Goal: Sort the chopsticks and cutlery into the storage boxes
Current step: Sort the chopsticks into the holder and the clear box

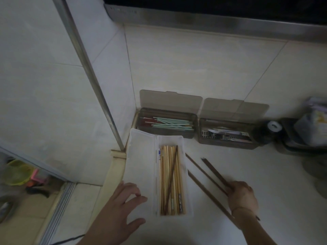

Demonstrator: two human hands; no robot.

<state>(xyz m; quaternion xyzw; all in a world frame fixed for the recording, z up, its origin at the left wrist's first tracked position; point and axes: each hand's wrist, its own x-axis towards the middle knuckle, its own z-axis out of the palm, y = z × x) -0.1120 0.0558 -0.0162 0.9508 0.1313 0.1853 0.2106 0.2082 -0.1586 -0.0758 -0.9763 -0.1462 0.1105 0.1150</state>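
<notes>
Head camera, looking down at a pale countertop (265, 183) in dim light. In the centre lies an open clear plastic box (172, 142), its lid (141, 165) folded flat to the left. Inside it lie light bamboo chopsticks (174, 183) side by side, with one dark brown chopstick (171, 179) slanting across them.

The left hand (122, 206) rests on the open lid, fingers loosely spread and relaxed, holding nothing.

The right hand (242, 197), just right of the box, has its fingers curled around several dark wooden chopsticks (215, 171), whose far ends fan out toward the wall. Another dark chopstick (208, 191) lies on the counter between the box and the hand, passing under the wrist.

Against the tiled wall (194, 68) stand two smoky brown boxes with raised lids. The left brown box (141, 117) holds pale green and red chopsticks (171, 125). The right brown box (228, 145) holds metal cutlery (228, 136); single pieces are hard to tell apart.
</notes>
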